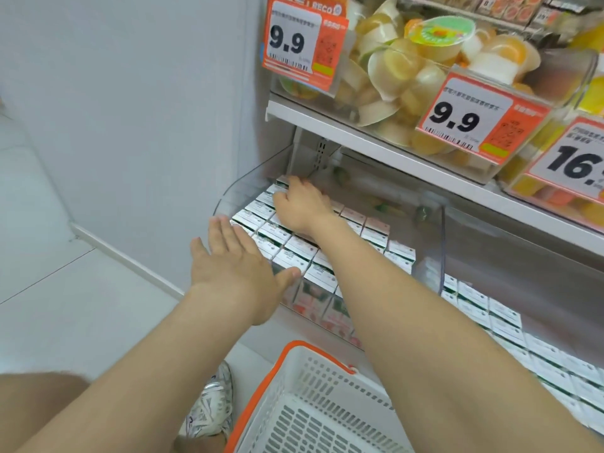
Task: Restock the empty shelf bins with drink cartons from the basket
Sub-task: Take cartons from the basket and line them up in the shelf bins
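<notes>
A clear plastic shelf bin (243, 186) holds several rows of small white-and-green drink cartons (294, 256) standing upright. My right hand (300, 204) reaches deep into the bin and its curled fingers press on the cartons at the back; whether it grips one I cannot tell. At the bin's front left corner, my left hand (235, 259) lies flat with straight fingers, touching the front cartons. A white basket with an orange rim (261, 390) stands on the floor below; the part in view holds nothing.
The neighbouring bin (490, 315) to the right is also packed with cartons. Above, a shelf (376, 142) carries bins of jelly cups with orange price tags (294, 40). A white wall is on the left; my shoe (212, 403) is beside the basket.
</notes>
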A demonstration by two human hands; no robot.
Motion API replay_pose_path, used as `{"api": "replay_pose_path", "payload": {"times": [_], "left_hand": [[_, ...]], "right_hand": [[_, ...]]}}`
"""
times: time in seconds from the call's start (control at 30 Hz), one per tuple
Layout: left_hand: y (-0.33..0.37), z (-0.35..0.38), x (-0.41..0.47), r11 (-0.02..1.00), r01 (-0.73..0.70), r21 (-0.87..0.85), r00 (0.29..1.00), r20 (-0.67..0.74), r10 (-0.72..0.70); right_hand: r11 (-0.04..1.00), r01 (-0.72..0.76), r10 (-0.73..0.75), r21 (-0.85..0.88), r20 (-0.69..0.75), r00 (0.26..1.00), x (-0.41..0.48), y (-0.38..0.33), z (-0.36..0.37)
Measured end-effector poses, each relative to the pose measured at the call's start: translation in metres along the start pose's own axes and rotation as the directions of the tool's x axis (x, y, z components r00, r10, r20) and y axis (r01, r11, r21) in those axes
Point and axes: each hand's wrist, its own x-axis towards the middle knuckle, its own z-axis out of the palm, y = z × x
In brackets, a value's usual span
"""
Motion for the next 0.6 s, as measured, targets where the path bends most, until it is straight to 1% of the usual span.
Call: {"api": "replay_pose_path", "payload": {"times": [0.1,0.23,0.27,0.37,0.4,0.47,0.53,0.6], "left_hand": [[0.002,0.001,0.002,1.0,0.002,-0.014,1.0,0.022,-0.002],[0.002,0.003,0.007,0.999,0.015,-0.034,1.0,0.013,-0.014],[0.002,0.003,0.007,0.999,0.019,-0.029,1.0,0.009,-0.019],[0.002,0.003,0.007,1.0,0.016,0.014,1.0,-0.001,-0.016],[0.003,0.003,0.006,0.999,0.006,0.035,1.0,-0.03,-0.005],[0.003,0.002,0.001,0.997,-0.027,0.078,0.985,-0.166,0.04],[0.003,0.003,-0.002,0.991,-0.084,0.109,0.941,-0.32,0.115],[0.004,0.007,-0.001,0.976,-0.165,0.143,0.902,-0.378,0.208]], "right_hand": [[0.999,-0.048,0.048,-0.002,0.026,0.998,0.017,0.0,0.004],[0.994,-0.028,0.028,0.11,0.002,1.0,0.029,0.007,0.005],[0.996,-0.003,0.001,0.094,0.021,1.0,0.028,0.011,0.005],[0.994,0.094,-0.089,-0.051,0.082,0.993,0.02,0.018,0.004],[0.989,0.121,-0.114,-0.085,0.087,0.99,0.016,0.021,0.006],[0.981,0.161,-0.151,-0.11,0.091,0.984,0.007,0.024,0.009],[0.975,0.207,-0.198,-0.082,0.099,0.975,-0.01,0.026,0.007],[0.969,0.246,-0.244,-0.025,0.085,0.966,-0.039,0.025,0.002]]}}
